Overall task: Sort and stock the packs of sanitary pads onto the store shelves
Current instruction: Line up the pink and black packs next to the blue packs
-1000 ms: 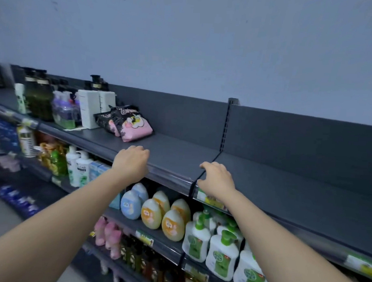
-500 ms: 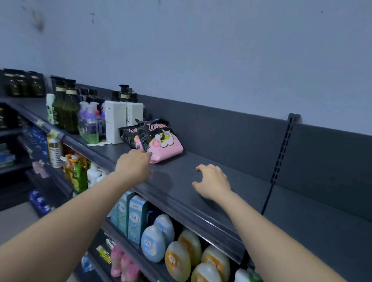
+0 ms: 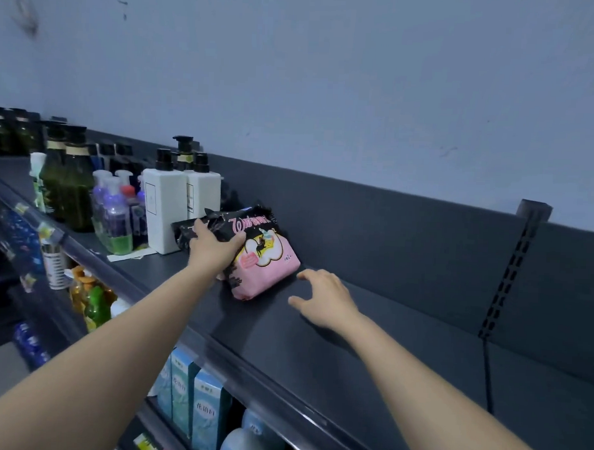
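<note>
On top shelf (image 3: 352, 348), left grip (image 3: 215, 248) holding pack (image 3: 270, 262)

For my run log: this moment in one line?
left hand: grips sanitary pad pack | right hand: open beside pack | pack: on top shelf

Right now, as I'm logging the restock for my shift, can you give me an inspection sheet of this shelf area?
Surface: dark top shelf with a front price rail.
Job's things: two pad packs, side by side, next to the white pump bottles.
Clutter: green bottles, purple bottles, paper slip.
Grips: left grip holds the packs' tops; right grip open, beside them.
Cables: nothing seen.
Surroundings: blue-grey wall, slotted upright, teal boxes below.
</note>
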A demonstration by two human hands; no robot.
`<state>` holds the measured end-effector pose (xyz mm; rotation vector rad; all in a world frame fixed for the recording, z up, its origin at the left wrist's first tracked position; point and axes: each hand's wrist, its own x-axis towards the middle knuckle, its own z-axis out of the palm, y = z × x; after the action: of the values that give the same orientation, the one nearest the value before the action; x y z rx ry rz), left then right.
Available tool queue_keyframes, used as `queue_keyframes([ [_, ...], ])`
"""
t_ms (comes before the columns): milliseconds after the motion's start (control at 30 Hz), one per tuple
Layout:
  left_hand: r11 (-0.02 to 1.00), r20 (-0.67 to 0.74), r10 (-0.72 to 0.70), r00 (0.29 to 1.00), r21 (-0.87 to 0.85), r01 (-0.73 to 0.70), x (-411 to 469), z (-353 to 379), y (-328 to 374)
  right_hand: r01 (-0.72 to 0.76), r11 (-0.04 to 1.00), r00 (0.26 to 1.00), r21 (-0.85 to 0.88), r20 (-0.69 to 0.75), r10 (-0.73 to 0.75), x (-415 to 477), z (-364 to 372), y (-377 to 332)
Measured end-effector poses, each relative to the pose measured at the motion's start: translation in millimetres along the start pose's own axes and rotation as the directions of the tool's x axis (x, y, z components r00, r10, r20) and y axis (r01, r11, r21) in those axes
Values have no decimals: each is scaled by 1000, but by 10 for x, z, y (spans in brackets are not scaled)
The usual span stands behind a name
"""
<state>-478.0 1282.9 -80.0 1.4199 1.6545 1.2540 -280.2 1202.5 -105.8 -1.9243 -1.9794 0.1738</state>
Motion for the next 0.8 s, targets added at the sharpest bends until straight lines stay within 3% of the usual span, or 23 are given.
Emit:
queue_keyframes([
  [100, 988, 30, -89, 996, -121, 93, 219, 86, -34, -40, 995, 999, 97, -1, 41, 138, 27, 23],
  [167, 975, 123, -115, 986, -176, 135, 323, 81, -15, -101, 966, 993, 237, -43, 114, 279, 35, 41],
  [267, 953, 386, 0, 922, -280, 117, 266, 44, 51, -180, 754, 963, 631, -44, 267, 451, -26, 117],
  [367, 931, 570, 135, 811, -352, 92, 159, 28, 112, -206, 544, 963, 813, 71, 260, 546, -69, 216],
  [433, 941, 416, 191, 889, -336, -45, 325, 45, 41, -176, 473, 963, 863, 51, 266, 548, -34, 252],
  [500, 966, 72, 199, 977, -184, -183, 532, 5, -19, -146, 430, 943, 891, -6, 334, 561, 30, 258],
  [567, 999, -218, 39, 975, 1, -39, 647, -89, -46, -138, 422, 922, 896, -40, 386, 563, 77, 250],
  [633, 979, -223, -202, 954, -41, 198, 852, -139, -202, -120, 421, 911, 899, -69, 407, 568, 98, 235],
  [700, 871, -55, -412, 910, -315, 376, 1067, -140, -409, -111, 423, 902, 900, -88, 423, 551, 106, 234],
  [733, 809, 17, -453, 891, -411, 420, 1247, -67, -588, -109, 427, 900, 898, -93, 426, 535, 103, 222],
  [800, 729, 194, -408, 892, -520, 446, 1353, 90, -695, -100, 428, 902, 898, -100, 420, 494, 106, 202],
])
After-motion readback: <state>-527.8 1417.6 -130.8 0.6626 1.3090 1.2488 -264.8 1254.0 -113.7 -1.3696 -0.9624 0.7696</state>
